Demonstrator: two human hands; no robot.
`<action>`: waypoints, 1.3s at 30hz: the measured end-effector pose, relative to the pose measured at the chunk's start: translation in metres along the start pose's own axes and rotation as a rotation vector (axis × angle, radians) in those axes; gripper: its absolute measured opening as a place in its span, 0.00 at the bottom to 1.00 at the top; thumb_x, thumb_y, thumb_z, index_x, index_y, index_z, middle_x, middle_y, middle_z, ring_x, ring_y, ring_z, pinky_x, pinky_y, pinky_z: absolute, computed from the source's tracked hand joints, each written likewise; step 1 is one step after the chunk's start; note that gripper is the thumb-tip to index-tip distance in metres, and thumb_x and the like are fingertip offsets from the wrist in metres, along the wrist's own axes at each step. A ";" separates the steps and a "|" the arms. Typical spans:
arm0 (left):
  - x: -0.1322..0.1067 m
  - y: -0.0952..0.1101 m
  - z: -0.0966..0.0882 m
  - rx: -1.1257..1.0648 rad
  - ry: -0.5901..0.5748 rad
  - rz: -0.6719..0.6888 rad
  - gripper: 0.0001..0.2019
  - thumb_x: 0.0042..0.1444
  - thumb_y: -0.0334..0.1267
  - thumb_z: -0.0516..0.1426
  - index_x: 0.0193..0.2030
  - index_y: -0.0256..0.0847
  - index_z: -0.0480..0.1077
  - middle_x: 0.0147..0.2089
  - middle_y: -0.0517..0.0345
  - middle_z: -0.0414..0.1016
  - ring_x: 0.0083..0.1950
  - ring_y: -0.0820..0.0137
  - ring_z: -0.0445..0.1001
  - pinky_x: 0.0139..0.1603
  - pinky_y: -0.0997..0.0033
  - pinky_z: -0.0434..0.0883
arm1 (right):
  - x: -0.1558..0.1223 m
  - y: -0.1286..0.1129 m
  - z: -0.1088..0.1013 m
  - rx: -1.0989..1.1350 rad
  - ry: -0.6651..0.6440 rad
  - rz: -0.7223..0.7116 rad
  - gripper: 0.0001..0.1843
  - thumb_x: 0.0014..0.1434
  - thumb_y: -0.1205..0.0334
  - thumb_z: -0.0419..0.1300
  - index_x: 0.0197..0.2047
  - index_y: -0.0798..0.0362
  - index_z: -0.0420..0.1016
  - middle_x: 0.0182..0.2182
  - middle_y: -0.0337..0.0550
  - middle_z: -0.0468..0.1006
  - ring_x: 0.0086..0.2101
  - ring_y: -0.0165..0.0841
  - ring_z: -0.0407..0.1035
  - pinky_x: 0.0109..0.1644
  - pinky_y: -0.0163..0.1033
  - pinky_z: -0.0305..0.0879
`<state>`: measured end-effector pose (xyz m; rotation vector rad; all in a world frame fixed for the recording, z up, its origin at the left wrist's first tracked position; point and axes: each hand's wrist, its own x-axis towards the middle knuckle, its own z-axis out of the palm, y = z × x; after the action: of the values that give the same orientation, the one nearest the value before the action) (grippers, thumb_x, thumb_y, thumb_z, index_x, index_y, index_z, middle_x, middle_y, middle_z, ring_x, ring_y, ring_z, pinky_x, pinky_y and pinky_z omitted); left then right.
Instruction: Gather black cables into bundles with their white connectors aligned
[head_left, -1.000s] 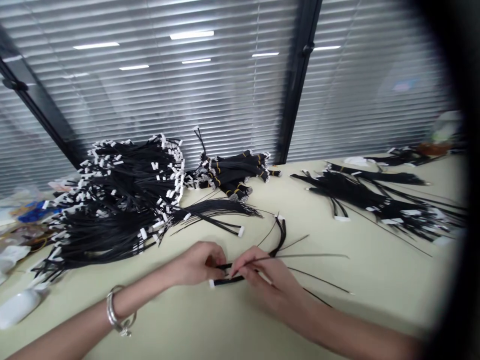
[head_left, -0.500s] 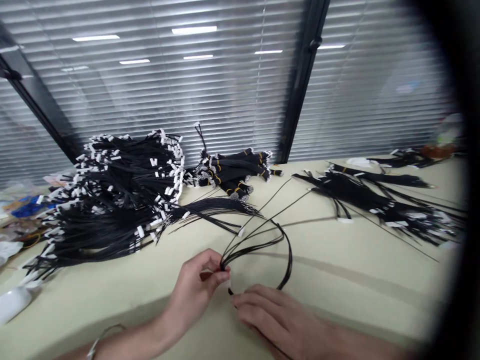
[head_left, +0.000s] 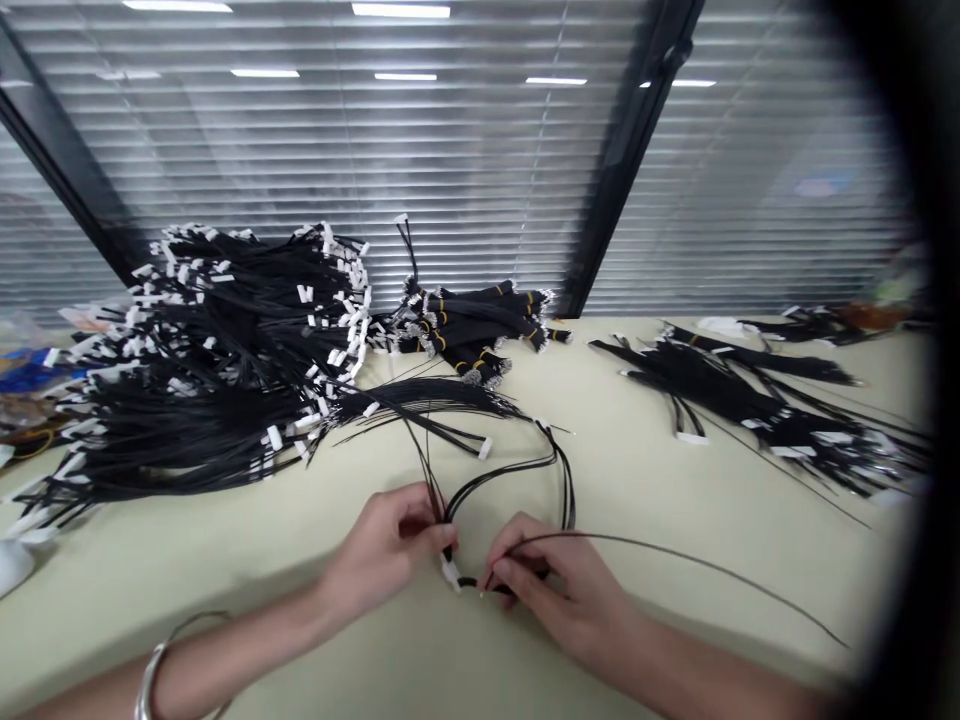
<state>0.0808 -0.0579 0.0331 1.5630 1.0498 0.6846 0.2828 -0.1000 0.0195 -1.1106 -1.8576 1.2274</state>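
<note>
My left hand (head_left: pixel 386 550) pinches a small bunch of black wires (head_left: pixel 517 470) just above a white connector (head_left: pixel 450 573). The bunch loops up and over to the right, then comes back down toward my hands. My right hand (head_left: pixel 559 590) is closed in a pinch on a single thin black wire (head_left: pixel 675 555) whose end sits close to the connector. That wire trails away to the right across the pale table (head_left: pixel 637 480). A silver bracelet (head_left: pixel 154 670) circles my left wrist.
A big heap of black wires with white connectors (head_left: pixel 217 350) lies at the back left. Bundles tied with yellow bands (head_left: pixel 472 325) sit at the back centre. More loose wires (head_left: pixel 750 395) spread at the right. Window blinds rise behind the table.
The wire loop has dropped lower and tightened. My right hand went from lying flat to pinching a single wire by the connector. The view tilted down slightly.
</note>
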 end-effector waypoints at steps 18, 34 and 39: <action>-0.013 0.000 0.005 0.191 -0.091 0.022 0.07 0.55 0.39 0.56 0.32 0.37 0.70 0.27 0.59 0.74 0.28 0.72 0.70 0.26 0.78 0.65 | 0.002 -0.003 0.005 -0.086 0.058 -0.066 0.07 0.60 0.66 0.52 0.36 0.51 0.72 0.28 0.37 0.74 0.30 0.26 0.69 0.34 0.29 0.65; -0.014 0.000 0.006 0.156 -0.141 0.078 0.05 0.55 0.35 0.55 0.32 0.36 0.68 0.30 0.58 0.73 0.31 0.73 0.72 0.31 0.78 0.71 | -0.005 0.000 0.005 -0.182 0.008 -0.154 0.14 0.58 0.78 0.46 0.37 0.49 0.65 0.34 0.34 0.72 0.35 0.24 0.66 0.40 0.28 0.62; -0.015 0.000 0.006 0.143 -0.147 0.085 0.04 0.55 0.34 0.55 0.33 0.36 0.67 0.30 0.59 0.72 0.31 0.74 0.72 0.31 0.79 0.71 | -0.004 0.000 0.004 -0.169 -0.011 -0.157 0.15 0.58 0.78 0.46 0.38 0.49 0.65 0.34 0.33 0.71 0.35 0.23 0.67 0.39 0.28 0.62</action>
<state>0.0792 -0.0740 0.0330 1.7621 0.9445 0.5524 0.2812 -0.1057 0.0178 -1.0243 -2.0450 1.0052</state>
